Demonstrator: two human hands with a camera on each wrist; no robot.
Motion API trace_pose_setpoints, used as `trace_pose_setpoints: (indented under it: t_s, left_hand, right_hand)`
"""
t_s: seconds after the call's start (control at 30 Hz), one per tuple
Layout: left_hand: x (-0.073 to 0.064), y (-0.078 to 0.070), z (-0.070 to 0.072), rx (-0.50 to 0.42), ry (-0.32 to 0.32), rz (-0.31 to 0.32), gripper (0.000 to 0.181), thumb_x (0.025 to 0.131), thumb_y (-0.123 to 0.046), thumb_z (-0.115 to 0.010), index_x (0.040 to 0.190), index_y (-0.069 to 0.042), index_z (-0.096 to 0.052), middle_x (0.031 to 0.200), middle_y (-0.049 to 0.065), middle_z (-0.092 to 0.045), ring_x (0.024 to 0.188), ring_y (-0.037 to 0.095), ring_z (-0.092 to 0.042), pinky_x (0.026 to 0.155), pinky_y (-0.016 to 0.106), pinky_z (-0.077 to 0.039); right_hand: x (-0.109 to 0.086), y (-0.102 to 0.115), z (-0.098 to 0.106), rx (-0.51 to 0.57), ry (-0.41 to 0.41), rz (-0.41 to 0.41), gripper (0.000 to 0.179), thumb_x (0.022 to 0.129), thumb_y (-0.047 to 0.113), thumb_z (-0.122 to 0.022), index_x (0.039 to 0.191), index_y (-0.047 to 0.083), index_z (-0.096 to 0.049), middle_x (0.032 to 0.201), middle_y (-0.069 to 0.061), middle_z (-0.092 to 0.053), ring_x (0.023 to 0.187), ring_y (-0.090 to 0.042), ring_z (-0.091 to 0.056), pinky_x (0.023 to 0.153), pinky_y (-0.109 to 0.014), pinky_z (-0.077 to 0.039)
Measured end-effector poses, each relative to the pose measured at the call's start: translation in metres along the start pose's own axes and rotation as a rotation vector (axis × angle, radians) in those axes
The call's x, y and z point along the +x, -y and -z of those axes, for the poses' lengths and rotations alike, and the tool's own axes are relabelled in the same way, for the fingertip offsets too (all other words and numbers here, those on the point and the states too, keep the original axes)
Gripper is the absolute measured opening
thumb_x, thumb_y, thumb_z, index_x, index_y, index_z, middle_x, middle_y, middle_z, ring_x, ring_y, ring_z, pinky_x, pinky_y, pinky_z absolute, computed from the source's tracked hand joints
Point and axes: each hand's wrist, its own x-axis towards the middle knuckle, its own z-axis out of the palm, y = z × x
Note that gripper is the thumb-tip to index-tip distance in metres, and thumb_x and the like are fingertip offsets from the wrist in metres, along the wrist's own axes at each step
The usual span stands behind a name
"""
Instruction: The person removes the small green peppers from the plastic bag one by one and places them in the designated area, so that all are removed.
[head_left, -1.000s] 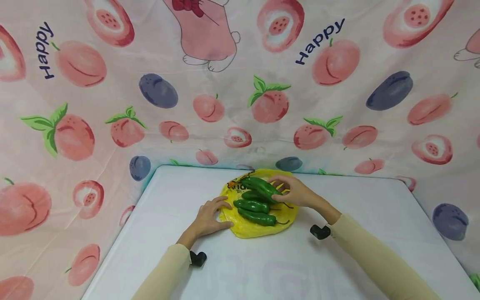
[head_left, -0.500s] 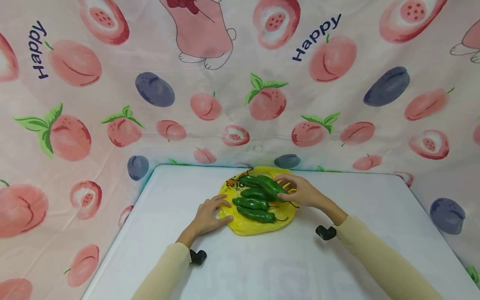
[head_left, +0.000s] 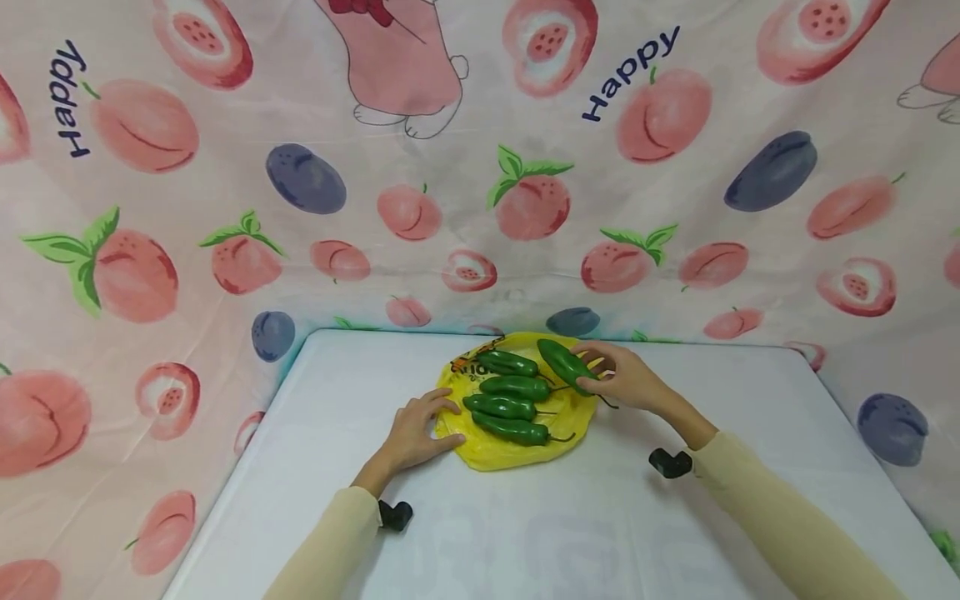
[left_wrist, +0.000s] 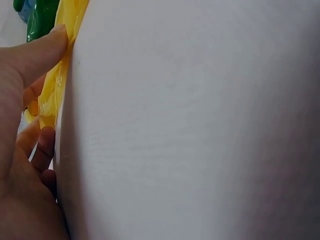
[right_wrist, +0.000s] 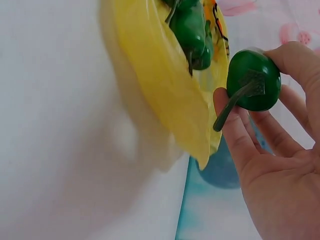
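A green pepper (head_left: 564,364) is in my right hand (head_left: 632,381), pinched between thumb and fingers near its stem end. It slants over the right back part of a yellow plastic bag (head_left: 491,458). In the right wrist view the pepper's stem end (right_wrist: 250,80) faces the camera, apart from the bag. Several other green peppers (head_left: 501,407) lie side by side on the bag, stems to the right. My left hand (head_left: 412,433) rests at the bag's left edge, thumb and fingers spread. In the left wrist view its thumb (left_wrist: 42,52) presses on the yellow plastic.
The bag lies near the back of a white table (head_left: 570,533). Behind it hangs a pink cloth (head_left: 442,158) printed with peaches. A black wrist mount (head_left: 671,462) sits at my right wrist, and another mount (head_left: 396,515) at my left.
My right hand has moved right with the pepper, away from the one beside it, uncovering the back pepper on the bag. The left hand stays at the bag's edge. The head view has shifted slightly.
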Motion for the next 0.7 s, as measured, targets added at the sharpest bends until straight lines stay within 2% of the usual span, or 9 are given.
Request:
trace_pose_setpoints:
  t_s: [0.2, 0.37, 0.7]
  left_hand:
    - [-0.002, 0.001, 0.000, -0.008, 0.001, 0.009, 0.038, 0.087, -0.042, -0.082, 0.119, -0.027, -0.068, 0.158, 0.003, -0.046, 0.133, 0.033, -0.048, 0.106, 0.057, -0.031]
    - [-0.001, 0.002, 0.001, -0.001, 0.003, 0.002, 0.039, 0.087, -0.042, -0.082, 0.119, -0.026, -0.067, 0.157, 0.004, -0.046, 0.133, 0.033, -0.048, 0.107, 0.057, -0.031]
    - [0.000, 0.002, 0.001, 0.000, -0.001, 0.010, 0.038, 0.086, -0.042, -0.083, 0.118, -0.027, -0.068, 0.157, 0.003, -0.047, 0.131, 0.032, -0.049, 0.106, 0.057, -0.032]
  right_hand:
    - [-0.006, -0.011, 0.011, -0.044, -0.003, -0.036, 0.054, 0.094, 0.017, -0.077, 0.143, 0.018, -0.056, 0.119, -0.014, -0.066, 0.096, -0.024, -0.068, 0.085, -0.042, -0.055]
    - [-0.013, -0.019, 0.022, -0.056, -0.009, -0.056, 0.055, 0.095, 0.016, -0.075, 0.146, 0.016, -0.053, 0.121, -0.017, -0.064, 0.099, -0.028, -0.067, 0.088, -0.048, -0.054]
    - [-0.027, -0.032, 0.045, -0.041, -0.036, -0.129, 0.057, 0.094, 0.018, -0.076, 0.146, 0.013, -0.052, 0.120, -0.018, -0.063, 0.102, -0.032, -0.064, 0.090, -0.049, -0.053]
